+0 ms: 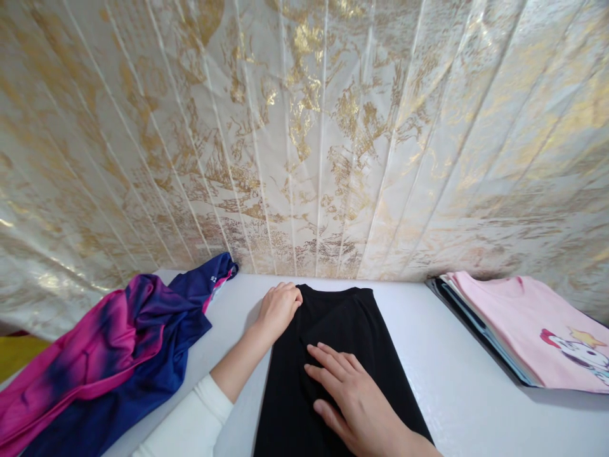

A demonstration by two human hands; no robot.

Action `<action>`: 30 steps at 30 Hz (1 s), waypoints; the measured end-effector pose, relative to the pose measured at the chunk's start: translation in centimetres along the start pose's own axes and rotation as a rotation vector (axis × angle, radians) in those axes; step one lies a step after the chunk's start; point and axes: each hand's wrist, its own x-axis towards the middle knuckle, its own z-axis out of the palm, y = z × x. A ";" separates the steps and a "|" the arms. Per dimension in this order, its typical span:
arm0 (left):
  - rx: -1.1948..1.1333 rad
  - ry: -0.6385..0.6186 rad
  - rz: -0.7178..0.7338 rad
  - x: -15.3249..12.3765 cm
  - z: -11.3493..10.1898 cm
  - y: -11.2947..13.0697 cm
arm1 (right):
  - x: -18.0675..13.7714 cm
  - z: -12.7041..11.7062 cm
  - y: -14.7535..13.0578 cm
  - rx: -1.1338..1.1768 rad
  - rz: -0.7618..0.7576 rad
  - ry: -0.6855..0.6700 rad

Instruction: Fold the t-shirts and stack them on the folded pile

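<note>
A black garment (352,324) lies flat in a long strip on the white table (428,355), running from the wall toward me. My left hand (278,308) is closed on its far left corner, fingers curled over the edge. My right hand (354,397) rests flat on the middle of the cloth, fingers stretched out and together, holding nothing.
A crumpled pink and navy garment (114,355) lies at the left of the table. A stack of folded clothes (523,330) topped by a pink shirt with a cartoon print sits at the right. A cream and gold curtain (304,139) hangs behind the table.
</note>
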 end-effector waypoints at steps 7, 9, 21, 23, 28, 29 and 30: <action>-0.031 0.099 -0.058 0.4 -0.4 -0.4 | 0.1 -0.2 -0.1 0.002 0.008 -0.030; -0.049 0.085 -0.032 0.5 -0.2 0.0 | 0.1 -0.2 -0.1 0.007 0.015 -0.032; -0.018 0.009 0.038 0.3 1.3 1.1 | -0.1 0.4 0.4 -0.005 -0.013 0.031; -0.013 0.021 0.029 0.4 1.5 1.3 | -0.1 0.4 0.4 -0.006 -0.014 0.028; -0.018 0.052 -0.024 0.6 1.6 1.0 | 0.0 0.3 0.3 -0.001 -0.003 -0.007; -0.025 0.057 -0.033 0.6 1.5 0.9 | 0.0 0.2 0.3 0.001 -0.002 -0.010; -0.034 0.061 -0.039 0.6 1.3 0.8 | 0.0 0.2 0.3 0.003 -0.003 -0.010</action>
